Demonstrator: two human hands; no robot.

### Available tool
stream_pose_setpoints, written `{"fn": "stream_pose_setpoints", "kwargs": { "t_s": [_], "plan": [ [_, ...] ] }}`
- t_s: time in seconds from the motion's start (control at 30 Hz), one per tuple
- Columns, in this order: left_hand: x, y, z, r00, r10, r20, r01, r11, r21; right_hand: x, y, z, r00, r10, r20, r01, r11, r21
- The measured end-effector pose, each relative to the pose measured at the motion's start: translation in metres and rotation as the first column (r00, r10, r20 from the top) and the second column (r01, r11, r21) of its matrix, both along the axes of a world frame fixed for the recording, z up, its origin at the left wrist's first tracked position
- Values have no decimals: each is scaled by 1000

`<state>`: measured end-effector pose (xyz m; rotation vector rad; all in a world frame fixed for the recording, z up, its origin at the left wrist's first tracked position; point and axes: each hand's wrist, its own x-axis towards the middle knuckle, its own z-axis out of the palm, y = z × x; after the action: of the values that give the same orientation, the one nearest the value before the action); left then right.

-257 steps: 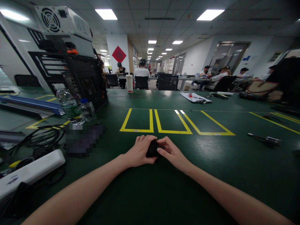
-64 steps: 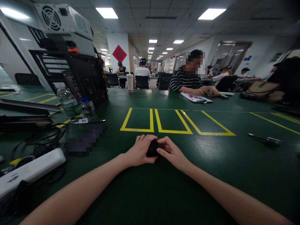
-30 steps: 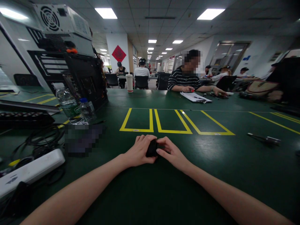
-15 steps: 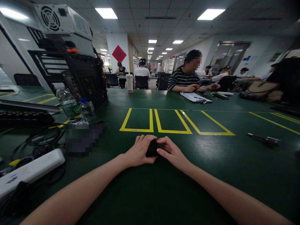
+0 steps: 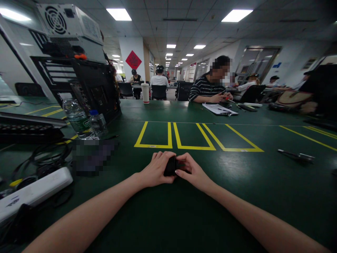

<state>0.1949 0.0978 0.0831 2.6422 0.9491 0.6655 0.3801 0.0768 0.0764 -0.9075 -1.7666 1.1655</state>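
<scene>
A small black block-like object (image 5: pixel 170 166) rests low over the green table (image 5: pixel 168 218), between my two hands. My left hand (image 5: pixel 157 169) is wrapped round it from the left, fingers over the far side and thumb along the near side. On the right, the thumb and fingertips of my right hand (image 5: pixel 190 169) pinch at its right side. Fingers cover much of the object, so its exact kind cannot be made out. Just beyond the hands lie yellow tape outlines (image 5: pixel 195 148) on the tabletop.
At left are a white power strip (image 5: pixel 37 188), black cables (image 5: pixel 39 154), water bottles (image 5: pixel 76 119) and an open computer case (image 5: pixel 94 88). A screwdriver-like tool (image 5: pixel 296 155) lies right. Across the table a person in a striped top (image 5: pixel 206 88) sits by a clipboard (image 5: pixel 218 109).
My hands and the black object stay almost still. The person across the table arrived after the earliest frame, picked up a small red item and now brings both hands together round it.
</scene>
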Motion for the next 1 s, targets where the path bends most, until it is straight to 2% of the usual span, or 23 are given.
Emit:
{"fn": "stream_pose_setpoints", "kwargs": {
  "t_s": [0.2, 0.33, 0.43, 0.6, 0.73, 1.0],
  "plan": [
    [-1, -1, 2, 1000, -3, -2, 3, 1000, -7, 0, 0, 1, 1000, 11, -28, -12, 998, -58],
    [-2, -4, 9, 1000, -21, -9, 20, 999, -28, 1, 2, -1, 1000, -25, 6, 26, 997, -67],
    [-3, -5, 12, 999, -35, -15, 34, 999, -36, 1, 3, -1, 1000, -2, 17, 3, 998, -66],
    [-2, -3, 6, 1000, -21, -10, 21, 1000, -7, 1, 2, -1, 1000, 26, -1, -26, 999, -22],
    [-1, -1, 2, 1000, -21, -4, 21, 1000, 4, 1, 2, -2, 1000, 16, -17, -17, 999, -35],
    [-2, -2, 6, 999, -34, -2, 34, 999, -21, 0, 3, -3, 1000, -16, 14, 17, 997, -75]
  ]
}}
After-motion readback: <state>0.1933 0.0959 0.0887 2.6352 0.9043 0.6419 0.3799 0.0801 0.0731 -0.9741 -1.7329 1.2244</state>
